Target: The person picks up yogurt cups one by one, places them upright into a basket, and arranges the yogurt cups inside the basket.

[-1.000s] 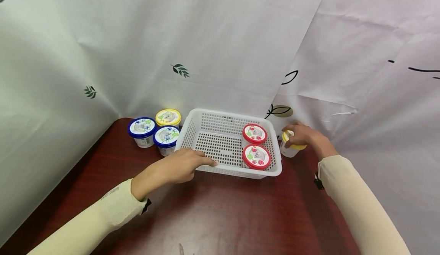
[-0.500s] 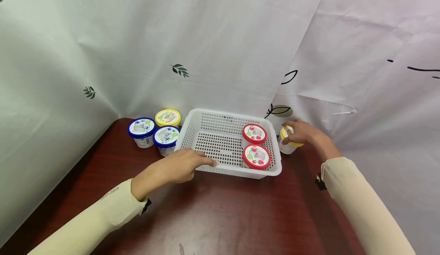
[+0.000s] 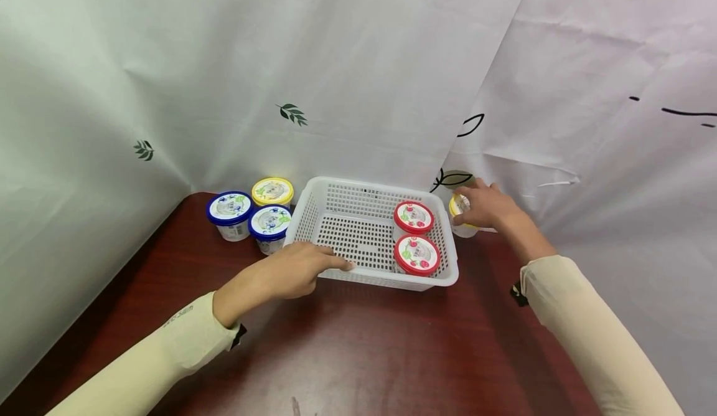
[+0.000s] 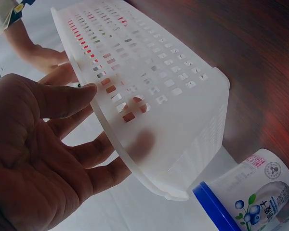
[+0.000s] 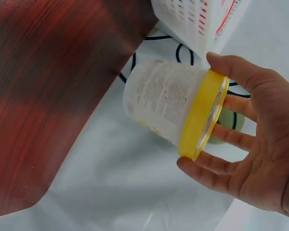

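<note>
In the head view my left hand (image 3: 297, 269) holds the near left rim of a white perforated plastic basket (image 3: 392, 277). The left wrist view has the thumb outside the basket wall (image 4: 192, 115) and the fingers on its inner side. Just right of the basket, my right hand (image 3: 488, 207) grips a tub with a yellow lid (image 3: 461, 204). Seen from the right wrist, thumb and fingertips span the rim of the lid (image 5: 202, 115), and the printed tub (image 5: 161, 94) looks tilted. Inside the basket, at its right end, stand two red-lidded tubs (image 3: 414, 217).
Left of the basket stand two blue-lidded tubs (image 3: 229, 209) and another yellow-lidded tub (image 3: 272, 191). One blue-lidded tub (image 4: 253, 192) is close to the basket's corner. A pale hanging sheet (image 3: 364, 80) backs the dark red wooden table (image 3: 358, 347).
My right hand has moved the yellow-lidded tub a little away from me and left, nearer the basket's right side. The left hand stays on the rim, and the basket keeps its place.
</note>
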